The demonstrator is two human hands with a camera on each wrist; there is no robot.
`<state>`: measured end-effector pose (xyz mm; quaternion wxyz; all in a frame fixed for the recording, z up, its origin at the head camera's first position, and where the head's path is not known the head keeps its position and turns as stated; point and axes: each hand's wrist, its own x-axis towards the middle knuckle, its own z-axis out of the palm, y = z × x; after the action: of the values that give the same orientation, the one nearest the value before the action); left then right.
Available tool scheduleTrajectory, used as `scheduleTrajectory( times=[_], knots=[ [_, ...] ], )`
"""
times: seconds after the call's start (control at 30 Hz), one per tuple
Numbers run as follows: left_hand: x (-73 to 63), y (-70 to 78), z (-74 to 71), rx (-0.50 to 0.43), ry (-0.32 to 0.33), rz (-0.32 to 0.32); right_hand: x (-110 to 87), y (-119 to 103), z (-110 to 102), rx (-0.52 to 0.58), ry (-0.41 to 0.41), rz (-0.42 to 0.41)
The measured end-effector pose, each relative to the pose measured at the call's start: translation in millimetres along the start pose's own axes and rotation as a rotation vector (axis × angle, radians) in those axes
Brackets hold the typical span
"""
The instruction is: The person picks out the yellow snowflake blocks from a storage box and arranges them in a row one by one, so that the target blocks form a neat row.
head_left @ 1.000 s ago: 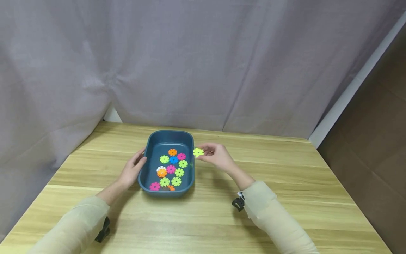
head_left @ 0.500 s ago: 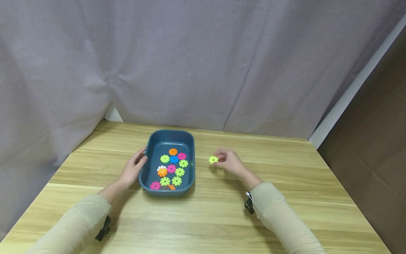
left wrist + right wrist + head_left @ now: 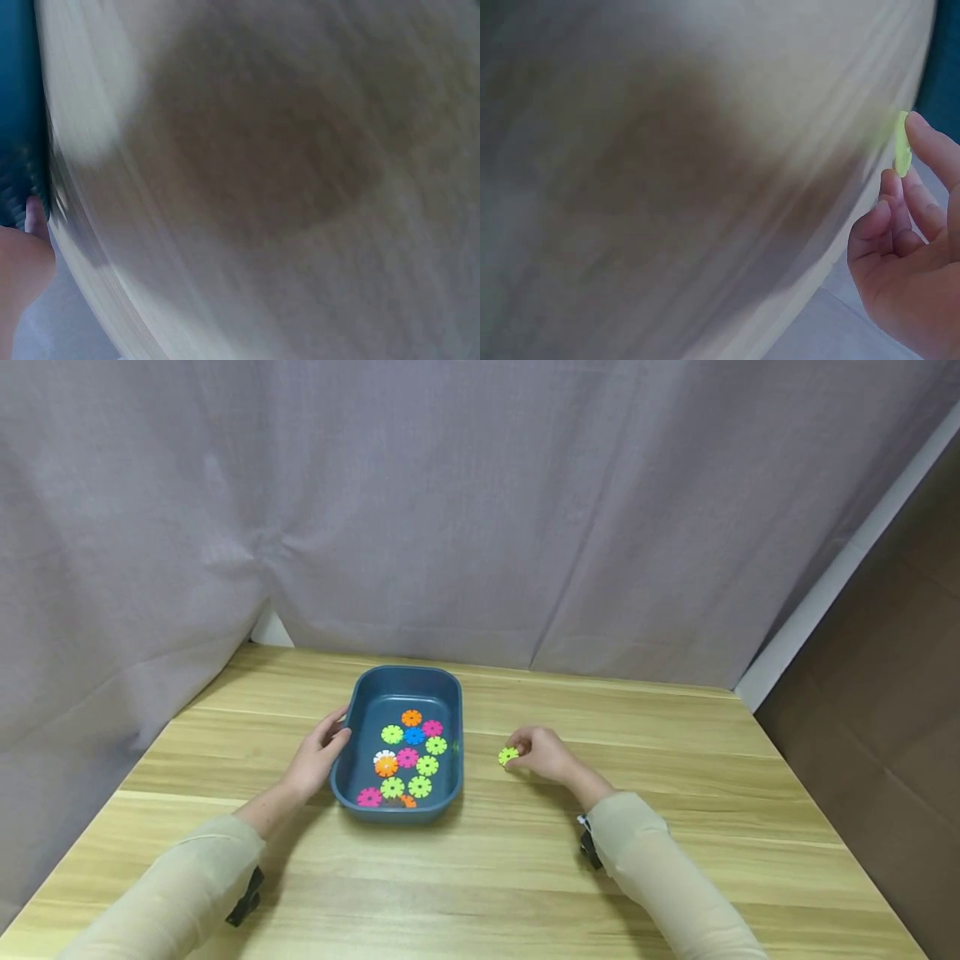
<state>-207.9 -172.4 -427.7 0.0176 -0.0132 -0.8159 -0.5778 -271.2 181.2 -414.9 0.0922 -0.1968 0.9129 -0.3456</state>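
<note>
In the head view, a dark blue plastic tub (image 3: 410,815) stands on the wooden table, with several notched plastic building discs lying inside. My left hand (image 3: 313,764) holds the tub's left side, thumb at the rim and the other fingers partly hidden along the outer wall. Right of the tub, my right hand (image 3: 546,756) pinches a yellow-green building disc (image 3: 508,756) between thumb and fingers, low over the table. The right wrist view shows that disc (image 3: 902,144) edge-on between the fingertips. In the left wrist view, a finger overlaps the tub's outer wall (image 3: 19,112).
The wood-grain table (image 3: 420,893) reaches back to a grey curtain (image 3: 450,510). A brown panel (image 3: 885,677) rises beyond the table's right edge. A black strap device (image 3: 246,897) shows under the left sleeve, and another (image 3: 589,847) under the right.
My right hand has moved the yellow-green building disc away from the tub's right rim, rightward and nearer me, lower toward the table. My left hand has stayed at the tub.
</note>
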Motion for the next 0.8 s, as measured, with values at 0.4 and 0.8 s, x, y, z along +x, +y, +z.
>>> scheduleTrajectory(
  times=[0.4, 0.8],
  knots=[
    [0.7, 2.4, -0.9, 0.002, -0.003, -0.001, 2.3, -0.9, 0.3, -0.072, -0.007, 0.067],
    [-0.6, 2.2, -0.6, 0.010, -0.003, -0.020, 9.2, -25.3, -10.9, -0.044, 0.029, 0.071]
  ],
)
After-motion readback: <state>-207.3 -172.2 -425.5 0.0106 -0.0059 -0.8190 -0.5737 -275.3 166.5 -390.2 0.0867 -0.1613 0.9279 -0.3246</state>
